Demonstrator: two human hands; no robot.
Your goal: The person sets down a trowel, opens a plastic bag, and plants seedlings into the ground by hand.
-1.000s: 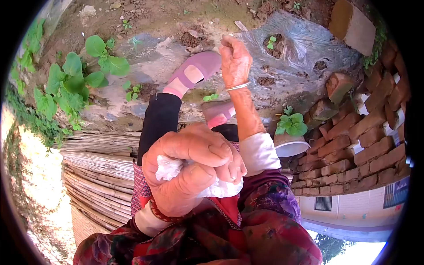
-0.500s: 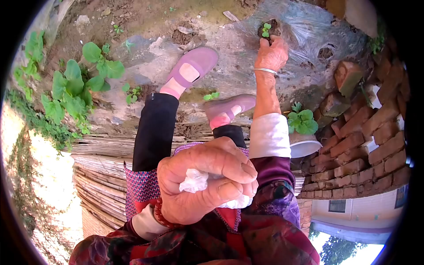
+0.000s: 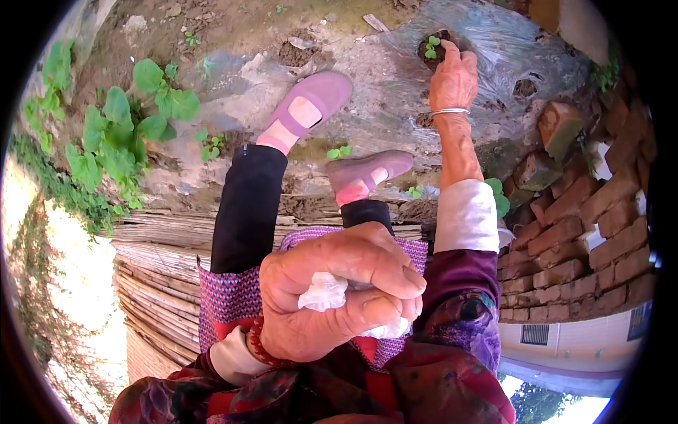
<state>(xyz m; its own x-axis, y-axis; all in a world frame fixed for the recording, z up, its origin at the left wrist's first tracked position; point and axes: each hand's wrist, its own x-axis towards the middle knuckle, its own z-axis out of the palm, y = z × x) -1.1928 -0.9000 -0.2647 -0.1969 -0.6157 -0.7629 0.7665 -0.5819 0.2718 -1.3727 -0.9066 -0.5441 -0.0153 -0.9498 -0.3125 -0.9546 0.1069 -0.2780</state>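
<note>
Close to the camera, my left hand (image 3: 339,293) is curled around a crumpled white plastic wad (image 3: 324,292), which bulges out at the palm and below the fingertips. Its thumb presses toward the index finger. A red bead bracelet (image 3: 258,343) circles that wrist. Stretched forward, my right hand (image 3: 454,79) has its fingers apart at the edge of a dark soil hole (image 3: 425,54) in the plastic sheet (image 3: 494,46). A small green seedling (image 3: 432,46) grows in this hole, just left of the fingertips. The undersides of the fingers are hidden.
Leafy plants (image 3: 116,138) grow at the left. My feet in purple shoes (image 3: 318,100) stand on the soil between small seedlings (image 3: 340,152). Stacked bricks (image 3: 572,233) line the right side. Bundled dry stalks (image 3: 159,286) lie behind my legs.
My right hand has shifted right, and its fingers have moved from below the seedling to its right side. My left hand has moved slightly right, still holding the white plastic wad.
</note>
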